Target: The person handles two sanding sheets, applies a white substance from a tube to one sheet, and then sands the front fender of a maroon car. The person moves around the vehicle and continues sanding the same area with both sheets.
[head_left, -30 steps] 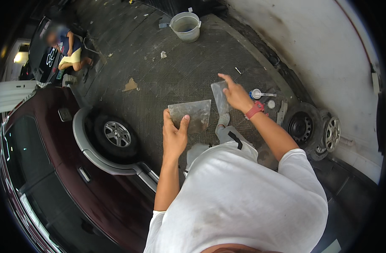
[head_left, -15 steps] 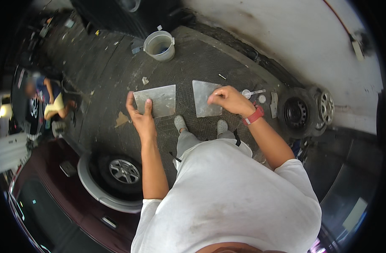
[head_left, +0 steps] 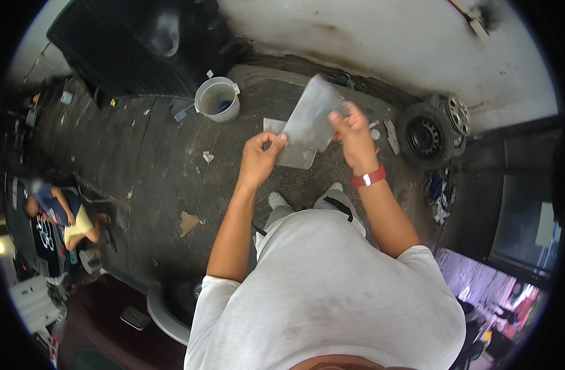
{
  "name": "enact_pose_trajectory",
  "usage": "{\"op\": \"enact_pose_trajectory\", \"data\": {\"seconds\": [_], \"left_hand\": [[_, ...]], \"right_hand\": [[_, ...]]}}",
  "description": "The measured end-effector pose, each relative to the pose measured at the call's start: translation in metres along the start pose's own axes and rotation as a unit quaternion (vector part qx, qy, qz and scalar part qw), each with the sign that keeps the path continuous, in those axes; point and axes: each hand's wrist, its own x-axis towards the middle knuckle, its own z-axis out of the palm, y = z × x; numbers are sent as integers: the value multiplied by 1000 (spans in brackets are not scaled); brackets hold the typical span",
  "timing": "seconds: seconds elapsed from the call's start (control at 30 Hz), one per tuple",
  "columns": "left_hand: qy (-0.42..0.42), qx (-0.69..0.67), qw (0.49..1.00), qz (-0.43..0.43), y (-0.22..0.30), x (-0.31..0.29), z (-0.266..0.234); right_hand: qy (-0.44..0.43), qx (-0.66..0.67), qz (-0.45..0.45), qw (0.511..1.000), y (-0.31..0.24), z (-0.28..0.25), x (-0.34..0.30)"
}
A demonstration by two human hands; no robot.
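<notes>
A flat grey rectangular sheet [head_left: 312,114] is held up in front of me, tilted, its upper end blurred by motion. My left hand [head_left: 261,159] pinches its lower left edge between thumb and fingers. At the right edge, my right hand [head_left: 356,139] has its thumb over the sheet and the fingers curled; these are slightly smeared. A red watch [head_left: 369,178] is on my right wrist. Beneath the held sheet, a second grey sheet [head_left: 298,158] lies on the dark textured floor, partly covered from view.
A white bucket [head_left: 219,102] stands ahead, near a large black moulded part [head_left: 140,46]. Wheels with tyres [head_left: 425,135] lie at the right by the wall. Cardboard scrap [head_left: 189,222] lies on the floor. A person [head_left: 63,213] sits at the far left, beyond a dark red vehicle [head_left: 100,314].
Both hands have come together on one sheet, which is now raised and tilted. My left hand moved right; the other sheet appears behind the held one. My view has shifted.
</notes>
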Motion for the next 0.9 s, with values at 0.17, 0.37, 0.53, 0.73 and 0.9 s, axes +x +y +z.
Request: {"op": "enact_pose_trajectory", "data": {"seconds": [0.17, 0.37, 0.53, 0.73, 0.9], "left_hand": [[-32, -125, 991, 25, -33, -4, -2], [-87, -365, 927, 8, -5, 12, 29], [-115, -405, 906, -36, 27, -15, 37], [-37, -416, 909, 22, 25, -39, 77], [-104, -125, 987, -6, 51, -86, 142]], "right_hand": [[103, 134, -52, 984, -26, 0, -2], [80, 93, 58, 991, 11, 44, -49], [194, 209, 32, 958, 21, 25, -68], [394, 158, -153, 892, -8, -82, -85], [247, 76, -56, 964, -25, -139, -172]]}}
